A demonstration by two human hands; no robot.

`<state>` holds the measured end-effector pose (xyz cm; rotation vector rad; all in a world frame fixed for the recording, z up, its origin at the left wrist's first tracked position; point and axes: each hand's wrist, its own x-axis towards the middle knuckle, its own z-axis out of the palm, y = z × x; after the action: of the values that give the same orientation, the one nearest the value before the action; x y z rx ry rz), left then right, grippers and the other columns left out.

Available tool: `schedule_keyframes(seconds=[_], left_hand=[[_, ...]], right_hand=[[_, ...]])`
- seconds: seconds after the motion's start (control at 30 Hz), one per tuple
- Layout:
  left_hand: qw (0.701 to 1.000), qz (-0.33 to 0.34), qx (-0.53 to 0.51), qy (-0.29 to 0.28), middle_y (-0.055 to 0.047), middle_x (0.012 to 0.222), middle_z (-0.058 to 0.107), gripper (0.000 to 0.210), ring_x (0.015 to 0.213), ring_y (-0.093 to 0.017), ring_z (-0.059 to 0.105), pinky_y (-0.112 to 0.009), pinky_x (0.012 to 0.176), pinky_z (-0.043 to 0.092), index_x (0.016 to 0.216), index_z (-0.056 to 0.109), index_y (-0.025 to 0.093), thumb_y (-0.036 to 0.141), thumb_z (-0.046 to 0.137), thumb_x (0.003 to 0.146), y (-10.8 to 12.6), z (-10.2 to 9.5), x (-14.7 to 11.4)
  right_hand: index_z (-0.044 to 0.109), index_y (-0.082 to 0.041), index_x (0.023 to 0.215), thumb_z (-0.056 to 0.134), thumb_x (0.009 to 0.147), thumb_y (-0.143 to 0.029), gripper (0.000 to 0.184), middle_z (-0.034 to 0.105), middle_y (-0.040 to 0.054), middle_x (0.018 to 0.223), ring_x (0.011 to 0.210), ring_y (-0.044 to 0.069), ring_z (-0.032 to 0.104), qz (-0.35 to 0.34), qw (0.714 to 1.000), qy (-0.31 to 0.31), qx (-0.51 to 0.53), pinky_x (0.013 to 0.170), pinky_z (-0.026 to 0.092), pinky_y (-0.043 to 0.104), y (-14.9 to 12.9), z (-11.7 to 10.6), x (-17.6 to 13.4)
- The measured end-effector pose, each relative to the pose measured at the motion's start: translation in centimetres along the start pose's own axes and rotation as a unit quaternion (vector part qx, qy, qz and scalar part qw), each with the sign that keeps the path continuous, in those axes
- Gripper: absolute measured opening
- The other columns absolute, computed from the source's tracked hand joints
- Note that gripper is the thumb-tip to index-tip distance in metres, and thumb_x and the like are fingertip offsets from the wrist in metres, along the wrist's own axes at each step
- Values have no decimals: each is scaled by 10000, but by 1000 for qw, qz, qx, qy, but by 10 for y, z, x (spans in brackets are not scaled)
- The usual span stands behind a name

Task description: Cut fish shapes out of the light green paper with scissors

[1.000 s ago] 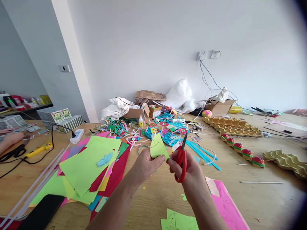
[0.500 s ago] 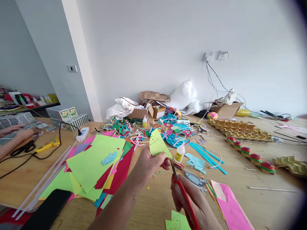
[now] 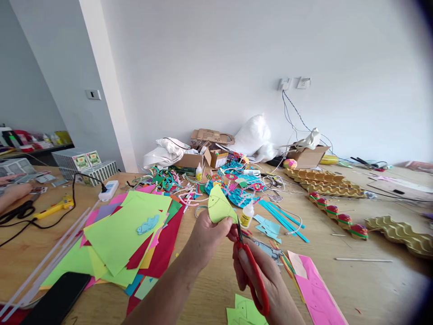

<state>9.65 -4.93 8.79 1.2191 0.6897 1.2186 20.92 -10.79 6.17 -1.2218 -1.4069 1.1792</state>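
Between the thumb and fingers of my left hand point(image 3: 211, 239) is a light green paper piece point(image 3: 219, 204) with pencil lines drawn on it. My right hand point(image 3: 259, 273) is closed round the red handles of a pair of scissors point(image 3: 255, 271). The dark blades stand at the paper's lower right edge, by my left fingertips; whether they touch it I cannot tell. On the table below my right hand lies another green paper scrap point(image 3: 244, 309) with drawn lines. Just beyond the blades stands a small glue bottle point(image 3: 247, 215).
Coloured paper sheets point(image 3: 118, 234) with a blue paper fish point(image 3: 148, 224) lie left, near a phone point(image 3: 57, 298). Pink paper point(image 3: 316, 289), blue strips point(image 3: 284, 221) and egg cartons point(image 3: 324, 185) lie right. At far left are another person's hands point(image 3: 15, 194) and a yellow glue gun point(image 3: 56, 206).
The view has shifted slightly, so most things sit further left. My right hand and the scissors have tilted a little, and the blades have come closer to my left fingertips.
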Motion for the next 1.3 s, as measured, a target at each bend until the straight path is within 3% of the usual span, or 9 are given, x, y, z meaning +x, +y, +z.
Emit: schedule_keyframes(seconds=[0.9, 1.3], left_hand=[[1000, 8, 28, -11, 27, 526, 573, 121, 494, -95, 527, -207, 517, 451, 587, 569, 162, 186, 505, 687, -4, 4, -2], [998, -23, 13, -48, 15, 551, 583, 97, 511, -101, 557, -216, 528, 480, 631, 579, 138, 188, 524, 694, -4, -1, -2]], right_hand=[[419, -216, 629, 431, 820, -546, 382, 390, -58, 485, 429, 108, 379, -13, 999, 0, 37, 419, 294, 208, 12, -2, -1], [439, -199, 646, 439, 817, -555, 395, 375, -69, 473, 423, 90, 340, 26, 999, 13, 23, 419, 285, 199, 7, -5, -11]])
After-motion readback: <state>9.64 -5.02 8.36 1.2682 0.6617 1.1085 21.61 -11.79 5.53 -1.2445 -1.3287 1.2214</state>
